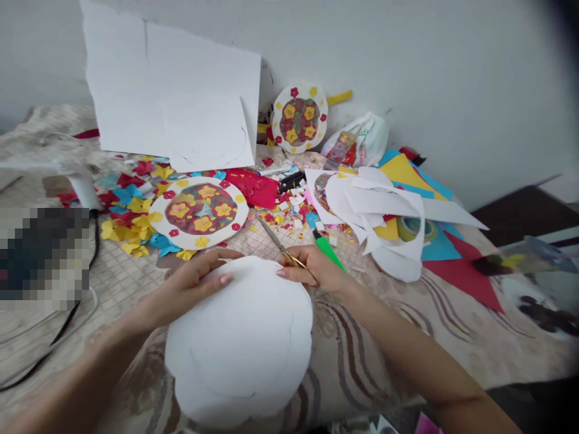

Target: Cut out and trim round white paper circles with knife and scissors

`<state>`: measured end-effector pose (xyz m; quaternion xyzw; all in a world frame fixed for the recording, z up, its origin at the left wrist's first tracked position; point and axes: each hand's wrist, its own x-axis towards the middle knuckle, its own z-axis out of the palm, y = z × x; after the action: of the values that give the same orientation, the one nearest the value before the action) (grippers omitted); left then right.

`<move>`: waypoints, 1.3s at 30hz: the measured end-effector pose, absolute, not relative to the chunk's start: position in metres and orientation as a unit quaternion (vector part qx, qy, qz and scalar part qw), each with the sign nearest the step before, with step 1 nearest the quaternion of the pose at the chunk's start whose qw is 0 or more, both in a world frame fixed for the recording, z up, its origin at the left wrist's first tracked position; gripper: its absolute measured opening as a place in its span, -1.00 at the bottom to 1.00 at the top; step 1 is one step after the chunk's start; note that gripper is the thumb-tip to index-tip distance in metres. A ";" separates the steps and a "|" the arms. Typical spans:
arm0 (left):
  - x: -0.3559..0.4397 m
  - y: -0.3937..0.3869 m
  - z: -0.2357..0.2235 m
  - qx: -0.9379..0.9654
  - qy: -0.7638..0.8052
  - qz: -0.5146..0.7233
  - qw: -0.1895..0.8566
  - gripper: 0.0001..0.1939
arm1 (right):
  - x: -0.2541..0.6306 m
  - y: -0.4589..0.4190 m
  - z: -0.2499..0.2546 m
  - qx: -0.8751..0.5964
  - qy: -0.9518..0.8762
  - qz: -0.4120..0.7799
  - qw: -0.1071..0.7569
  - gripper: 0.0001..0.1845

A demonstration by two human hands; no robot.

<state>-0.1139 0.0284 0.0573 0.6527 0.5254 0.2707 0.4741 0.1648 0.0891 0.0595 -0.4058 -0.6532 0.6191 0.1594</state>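
Note:
A rounded white paper cutout (244,337) with wavy edges and faint pencil lines is held up over the near edge of the table. My left hand (203,280) grips its upper left edge, thumb on top and fingers behind. My right hand (312,268) holds gold-handled scissors (289,256), their blades pointing away to the upper left, and its thumb touches the cutout's upper right edge. Just beyond my hands lies a decorated paper disc (199,184) with a white rim, red and yellow flowers. Near my right hand is a bright green marker (329,252).
White card (181,96) leans on the wall beside another flowered disc (278,114). Paper flowers (131,220) cluster at left near a white glue gun (81,187) and black cable (94,241). White scraps (398,259), coloured sheets (465,271) and a plastic bag (373,138) lie right.

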 end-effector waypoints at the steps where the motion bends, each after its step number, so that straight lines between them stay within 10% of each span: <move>1: -0.116 0.029 0.057 0.635 0.541 0.286 0.471 -0.39 | 0.167 0.088 0.057 -0.411 -0.650 0.615 0.176 -0.45; 13: -0.119 0.036 0.054 0.538 0.523 0.336 0.569 -0.35 | 0.201 0.064 0.015 -0.510 -0.548 0.540 0.385 -0.55; 39: -0.116 0.032 0.050 0.599 0.528 0.278 0.534 -0.37 | 0.187 0.057 0.023 -0.494 -0.548 0.614 0.281 -0.53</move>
<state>-0.1164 0.0315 0.0504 0.5993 0.5279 0.2779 0.5338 0.1870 0.0573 0.0227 -0.4936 -0.5477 0.6144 0.2810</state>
